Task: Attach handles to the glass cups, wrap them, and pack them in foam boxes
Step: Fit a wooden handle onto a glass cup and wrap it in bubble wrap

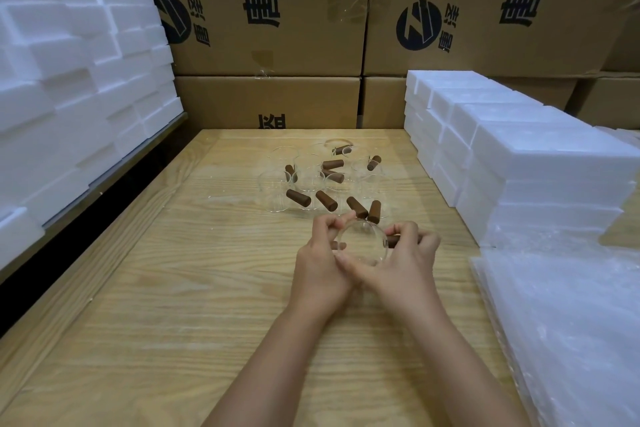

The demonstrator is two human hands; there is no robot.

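Centre frame, above the wooden table [173,288]: left hand [320,263] curls around the glass cup [362,244], steadying it. Right hand [403,263] pinches the brown handle [393,241] against the cup's side, evidently for fitting. Foam boxes [519,163] wait right.

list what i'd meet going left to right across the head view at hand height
In order: left foam box stack → left hand → glass cup → brown handle → right hand → right foam box stack
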